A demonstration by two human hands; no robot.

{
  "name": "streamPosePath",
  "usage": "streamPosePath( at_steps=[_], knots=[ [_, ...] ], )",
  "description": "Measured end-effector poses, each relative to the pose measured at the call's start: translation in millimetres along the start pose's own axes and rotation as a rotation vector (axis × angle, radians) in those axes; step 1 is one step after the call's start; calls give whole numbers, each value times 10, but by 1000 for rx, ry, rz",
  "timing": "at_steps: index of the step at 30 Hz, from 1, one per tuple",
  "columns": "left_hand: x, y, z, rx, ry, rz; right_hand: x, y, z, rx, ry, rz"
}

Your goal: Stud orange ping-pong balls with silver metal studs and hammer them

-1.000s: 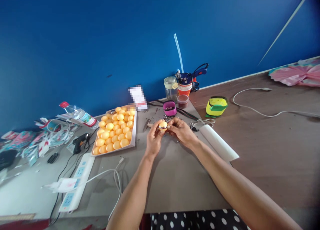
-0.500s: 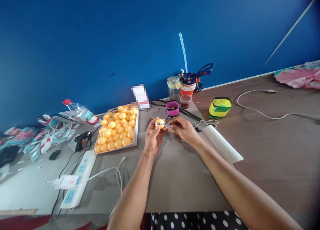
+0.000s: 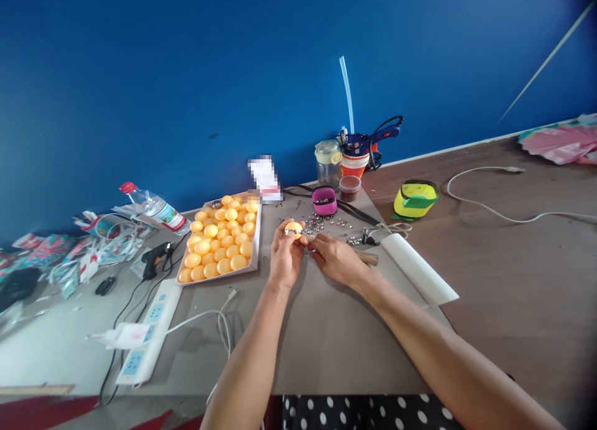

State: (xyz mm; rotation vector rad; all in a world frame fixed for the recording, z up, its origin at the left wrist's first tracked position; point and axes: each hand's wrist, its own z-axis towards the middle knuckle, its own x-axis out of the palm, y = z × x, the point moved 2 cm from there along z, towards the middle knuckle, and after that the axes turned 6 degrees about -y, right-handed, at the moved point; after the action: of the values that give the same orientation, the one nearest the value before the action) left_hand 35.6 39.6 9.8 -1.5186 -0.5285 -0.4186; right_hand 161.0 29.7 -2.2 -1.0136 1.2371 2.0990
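Note:
My left hand point(image 3: 288, 256) is closed around an orange ping-pong ball point(image 3: 293, 229), which has a row of small silvery pieces across it. My right hand point(image 3: 333, 256) is just to its right, thumb and fingers pinched together close to the left fingertips. Whatever is in that pinch is too small to make out. Beneath and beyond my right hand lies a brown wooden-looking piece point(image 3: 367, 257), partly covered. Small shiny metal bits point(image 3: 321, 223) are scattered on the table behind the hands, in front of a purple container point(image 3: 324, 201).
On the left, a shallow box point(image 3: 255, 246) holds many orange balls, with a water bottle point(image 3: 156, 209), a glue gun point(image 3: 153, 261) and a power strip point(image 3: 150, 333) nearby. A jar point(image 3: 328, 165), a yellow-green container point(image 3: 415, 201) and a white roll point(image 3: 420, 269) are farther right.
My right hand has moved left and slightly down, closer to the left hand, uncovering more metal bits and the wooden-looking piece. The ball has turned in my left hand.

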Motion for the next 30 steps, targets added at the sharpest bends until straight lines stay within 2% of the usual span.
streamPosePath(
  at_steps=[9,16,24,27,30],
  knots=[
    [-54,-12,31,0,0,-57,85,92,25,-65,31,-250],
    [-71,-13,40,15,-28,-36,175,114,37,-117,29,-320],
    [-45,-30,19,-5,-24,-17,228,138,74,-141,11,-290],
    [-42,-35,22,-8,-25,-27,187,124,69,-121,-39,-229],
    [-38,-41,25,-14,-34,-46,120,60,72,-52,-141,-78]
  ],
)
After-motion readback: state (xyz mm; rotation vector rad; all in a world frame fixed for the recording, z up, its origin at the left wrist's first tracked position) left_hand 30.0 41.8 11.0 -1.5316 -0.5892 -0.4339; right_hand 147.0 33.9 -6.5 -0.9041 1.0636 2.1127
